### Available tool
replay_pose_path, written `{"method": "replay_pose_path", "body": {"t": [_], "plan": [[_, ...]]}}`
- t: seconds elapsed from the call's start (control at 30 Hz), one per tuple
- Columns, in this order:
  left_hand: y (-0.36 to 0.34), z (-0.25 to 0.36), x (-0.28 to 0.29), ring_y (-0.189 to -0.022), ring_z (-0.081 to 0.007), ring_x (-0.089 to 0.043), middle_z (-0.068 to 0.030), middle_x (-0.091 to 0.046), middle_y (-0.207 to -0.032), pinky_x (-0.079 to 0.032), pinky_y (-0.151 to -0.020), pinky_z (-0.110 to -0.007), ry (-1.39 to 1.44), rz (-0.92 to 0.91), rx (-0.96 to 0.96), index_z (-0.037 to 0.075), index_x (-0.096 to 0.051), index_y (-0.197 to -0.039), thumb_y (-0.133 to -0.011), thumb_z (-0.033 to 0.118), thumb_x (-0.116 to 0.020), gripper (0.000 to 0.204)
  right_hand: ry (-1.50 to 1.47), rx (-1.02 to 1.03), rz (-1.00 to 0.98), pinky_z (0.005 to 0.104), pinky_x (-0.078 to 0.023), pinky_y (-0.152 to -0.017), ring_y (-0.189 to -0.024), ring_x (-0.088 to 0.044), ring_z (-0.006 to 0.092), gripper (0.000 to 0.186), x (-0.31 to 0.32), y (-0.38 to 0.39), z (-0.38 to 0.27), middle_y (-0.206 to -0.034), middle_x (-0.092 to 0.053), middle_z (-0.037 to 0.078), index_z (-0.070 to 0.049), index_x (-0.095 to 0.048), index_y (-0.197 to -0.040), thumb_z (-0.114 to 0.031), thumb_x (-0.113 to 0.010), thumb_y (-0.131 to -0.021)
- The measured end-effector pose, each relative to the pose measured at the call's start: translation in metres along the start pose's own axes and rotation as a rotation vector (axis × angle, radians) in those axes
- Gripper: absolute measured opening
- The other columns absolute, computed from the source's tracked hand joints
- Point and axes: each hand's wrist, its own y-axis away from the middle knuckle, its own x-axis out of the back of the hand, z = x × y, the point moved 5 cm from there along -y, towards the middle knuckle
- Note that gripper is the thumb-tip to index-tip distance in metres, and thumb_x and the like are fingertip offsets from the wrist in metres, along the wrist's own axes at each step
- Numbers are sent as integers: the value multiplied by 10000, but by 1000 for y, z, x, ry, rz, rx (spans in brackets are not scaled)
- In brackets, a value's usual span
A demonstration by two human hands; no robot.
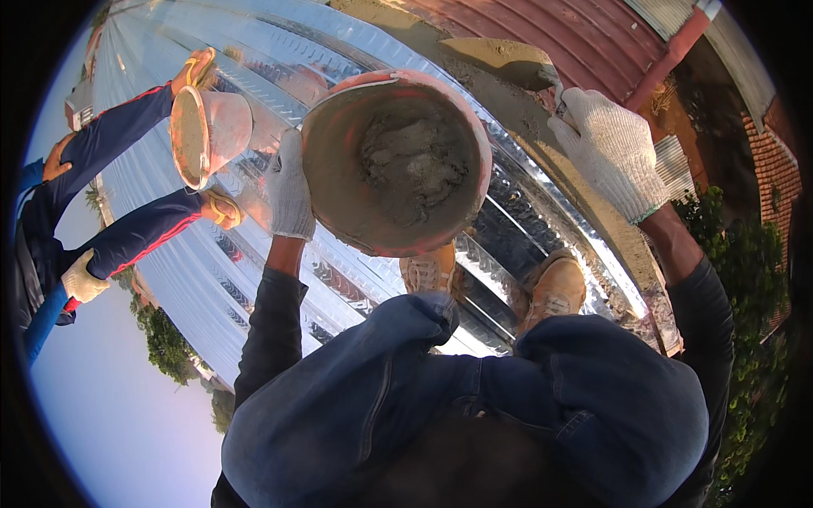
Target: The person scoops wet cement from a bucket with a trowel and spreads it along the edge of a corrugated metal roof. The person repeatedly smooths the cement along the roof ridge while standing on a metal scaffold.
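Observation:
My left hand (290, 190), in a white knit glove, is closed on the left side of a round reddish bucket (332, 173). The bucket is tipped so its mouth faces me, and a lump of wet grey mortar (415, 161) lies inside. My right hand (610, 152), gloved too, grips a trowel (500, 57) by its handle. The mortar-smeared blade points left, over a strip of mortar (563, 165) along the top of a wall at the roof's edge. Most of the trowel's handle is hidden by the glove.
My tan boots (555, 292) stand on shiny corrugated metal roofing (190, 279). At left another person (110, 148) in dark striped trousers and sandals is beside a second bucket (229, 127). Beyond the wall are a red metal roof (542, 38), trees (745, 271) and a lower tiled roof (766, 169).

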Motion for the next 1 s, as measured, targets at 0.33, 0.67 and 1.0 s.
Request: {"method": "replay_pose_path", "body": {"t": [0.33,0.67,1.0], "plan": [[56,50,-58,-1102,-111,-708,-28,-759,-1232,-586,-952,-306,-122,-151,-163,30,-748,-1380,-1182,334,-664,371,130,431,-86,480,-559,-731,-817,-724,335,330,62,45,-44,-907,-676,129,-70,-708,-1206,-322,-786,-1008],[81,45,-79,-904,-98,-608,-8,-712,-958,-523,-809,-311,-198,-51,-422,-33,-771,-1237,-1141,291,-710,344,-242,306,-642,518,-655,-836,-882,-809,384,350,-10,44,-96,-945,-786,209,18,-767,-1088,-316,-663,-1076],[34,51,-46,-977,-106,-649,-18,-748,-1103,-545,-860,-303,-135,-111,-218,-9,-768,-1258,-1169,351,-672,382,-769,69,-767,496,-613,-907,-980,-788,368,527,4,68,-86,-1038,-798,228,-8,-803,-1221,-502,-656,-1111]]}}
